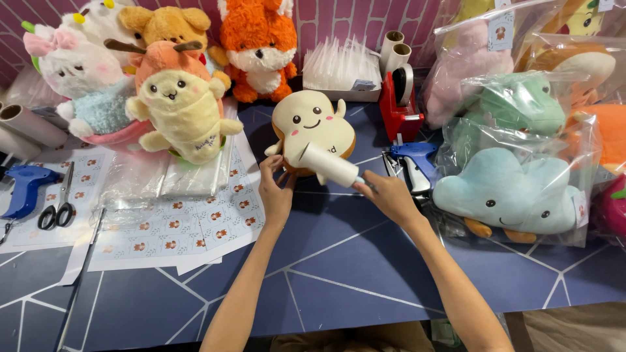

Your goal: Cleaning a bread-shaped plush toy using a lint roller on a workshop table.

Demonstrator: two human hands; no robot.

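— Cream toast-shaped plush [313,127] lies on the surface [339,261], just beyond both hands?
— Yes. I see my left hand [275,192] pinching its lower edge; my right hand [389,195] grips the handle of a white lint roller [329,163] resting against the plush.

1. The lint roller [331,163] covers the lower right of the toast-shaped plush toy [312,127]; the roller's handle is lost inside the right hand [388,193].
2. The left hand [275,193] hides the toy's near left edge.
3. Both forearms run out at the near edge of the frame.
4. The bagged toys [521,189] at the right are partly veiled by glare on the plastic; the farthest right ones are cut by the edge.
5. The designs on the sticker sheets [189,221] are too small to tell.
6. The cardboard tubes [26,127] at the far left are cut off.
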